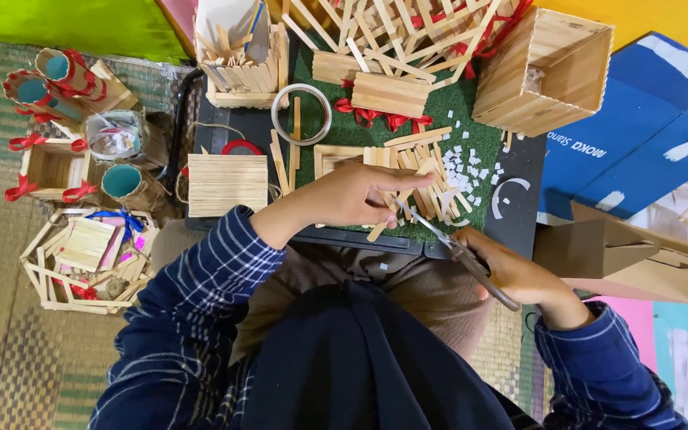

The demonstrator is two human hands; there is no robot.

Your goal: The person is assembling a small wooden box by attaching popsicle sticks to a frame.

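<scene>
A thin, pale wooden stick [396, 209] is lying slanted over the front edge of a green mat [439, 107], and the left hand [352, 195] is pinching it, its grip closing on the stick from above with the fingers pointing to the right. The right hand [519, 275] is grasping a pair of scissors [459, 253] by the dark handles, and the metal blades are reaching up and left to touch the stick just beside the left fingertips. More loose sticks [424, 179] are lying in a heap just behind the left hand, with small white cut bits [467, 171] scattered to their right. A flat panel of glued sticks [227, 184] is sitting to the left of the hand, and a clear tape ring [302, 114] is lying behind it. A large open box made of sticks [543, 72] is standing at the back right, and smaller stick baskets with red ribbon [49, 167] are crowding the left side on a woven floor mat [9, 358]. The green mat is resting on a dark board [519, 207] across the person's lap. Blue card [639, 135] and a brown cardboard box [639, 255] are lying to the right.
</scene>
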